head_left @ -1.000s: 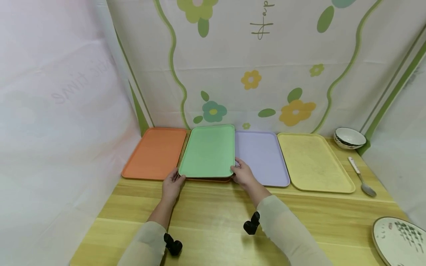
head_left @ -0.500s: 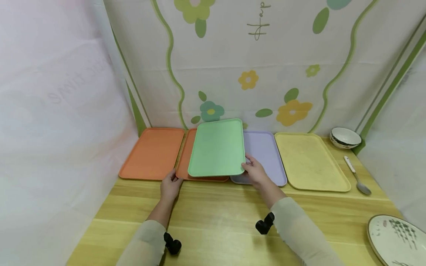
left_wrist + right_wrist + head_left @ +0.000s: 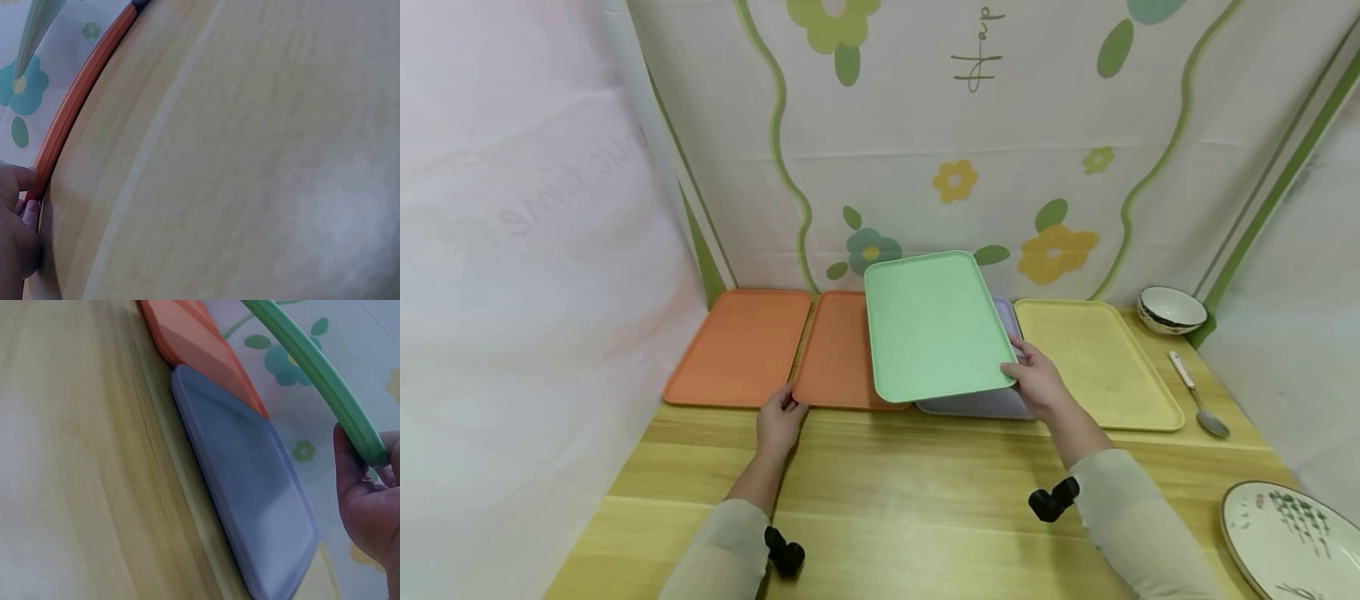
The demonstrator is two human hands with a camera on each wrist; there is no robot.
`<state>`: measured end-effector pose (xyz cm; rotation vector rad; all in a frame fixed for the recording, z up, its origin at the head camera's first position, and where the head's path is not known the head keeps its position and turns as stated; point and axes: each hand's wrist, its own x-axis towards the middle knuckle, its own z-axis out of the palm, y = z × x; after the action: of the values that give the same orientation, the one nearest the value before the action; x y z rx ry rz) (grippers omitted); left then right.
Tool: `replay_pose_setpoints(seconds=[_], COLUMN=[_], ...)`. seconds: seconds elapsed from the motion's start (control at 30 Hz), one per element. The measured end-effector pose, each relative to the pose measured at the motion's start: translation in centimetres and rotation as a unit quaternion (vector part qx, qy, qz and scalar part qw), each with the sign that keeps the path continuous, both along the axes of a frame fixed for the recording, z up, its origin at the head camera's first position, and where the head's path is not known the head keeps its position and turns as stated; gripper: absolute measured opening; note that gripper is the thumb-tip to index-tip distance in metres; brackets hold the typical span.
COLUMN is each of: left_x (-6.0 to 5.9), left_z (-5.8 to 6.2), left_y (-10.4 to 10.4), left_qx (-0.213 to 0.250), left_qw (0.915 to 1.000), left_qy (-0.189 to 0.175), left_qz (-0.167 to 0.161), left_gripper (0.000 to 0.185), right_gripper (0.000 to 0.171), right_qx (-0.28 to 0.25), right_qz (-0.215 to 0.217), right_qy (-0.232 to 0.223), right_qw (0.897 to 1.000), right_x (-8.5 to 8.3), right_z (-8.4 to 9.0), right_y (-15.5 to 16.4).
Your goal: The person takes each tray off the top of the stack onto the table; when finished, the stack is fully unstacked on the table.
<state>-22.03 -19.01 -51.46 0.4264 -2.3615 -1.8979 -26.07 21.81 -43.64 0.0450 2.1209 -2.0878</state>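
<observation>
In the head view my right hand (image 3: 1042, 385) pinches the near right corner of a green tray (image 3: 936, 327). The right wrist view shows the green tray (image 3: 319, 369) raised above a purple tray (image 3: 250, 487), thumb and fingers on either side of its rim. In the head view it hides most of the purple tray (image 3: 973, 406) and part of an orange tray (image 3: 833, 354). My left hand (image 3: 780, 427) holds that orange tray's near left corner between thumb and fingers; the left wrist view shows this grip on the orange rim (image 3: 75, 94).
Another orange tray (image 3: 741, 346) lies at the far left, beside the held one. Right of the purple tray is a yellow tray (image 3: 1097, 362), then a spoon (image 3: 1197, 396) and a white bowl (image 3: 1172, 310). An oval patterned plate (image 3: 1292, 542) sits at the near right.
The green tray has been lifted off the orange tray and moved right in my right hand, turning a little. The orange tray beneath is now uncovered on its left; my left hand stays at its corner.
</observation>
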Motion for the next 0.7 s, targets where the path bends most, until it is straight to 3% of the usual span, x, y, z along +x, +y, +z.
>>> replay_pose_setpoints(seconds=[0.27, 0.7], left_x=[0.0, 0.1], left_z=[-0.1, -0.1], left_y=[-0.1, 0.0], left_qx=[-0.004, -0.001], left_qw=[1.0000, 1.0000], left_qy=[0.001, -0.002], left_qz=[-0.001, -0.009], left_gripper=[0.058, 0.060], right_gripper=[0.066, 0.058], right_qx=[0.007, -0.052], right_qz=[0.001, 0.039], right_qy=[0.007, 0.024], right_qw=[1.000, 0.998], right_x=[0.7, 1.0], right_z=[1.2, 2.8], right_y=[3.4, 8.1])
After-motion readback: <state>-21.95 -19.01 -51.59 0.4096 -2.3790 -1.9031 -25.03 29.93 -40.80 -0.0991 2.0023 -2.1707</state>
